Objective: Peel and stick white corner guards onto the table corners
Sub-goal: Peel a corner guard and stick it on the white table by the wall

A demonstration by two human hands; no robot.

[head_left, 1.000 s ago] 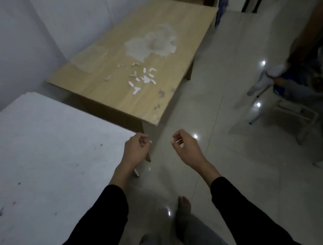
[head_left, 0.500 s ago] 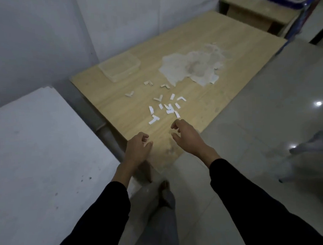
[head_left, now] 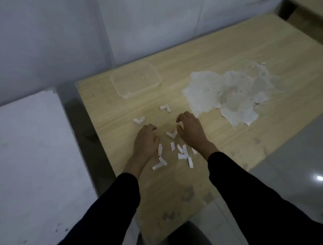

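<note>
1. Since the earlier frames, both hands have come forward from the near edge of the wooden table and now hover over the scattered white pieces.
2. A worn pale patch marks the tabletop beyond the right hand, and a clear shallow container sits nearer the wall.
3. The hands are apart. The right hand has its fingers curved and spread, holding nothing. The left hand has its fingers folded under, and I cannot tell whether it holds anything.
4. Three L-shaped corner guards lie loose on the table: one between the hands, just beside the right fingertips; one beyond the left hand; and one farther out.
5. Small flat white strips, probably peeled backings, lie between the wrists.
6. Judging by the strips, some guards have been peeled. No guard shows on any visible table corner, so picking up, peeling and sticking are likely still to do.
</note>
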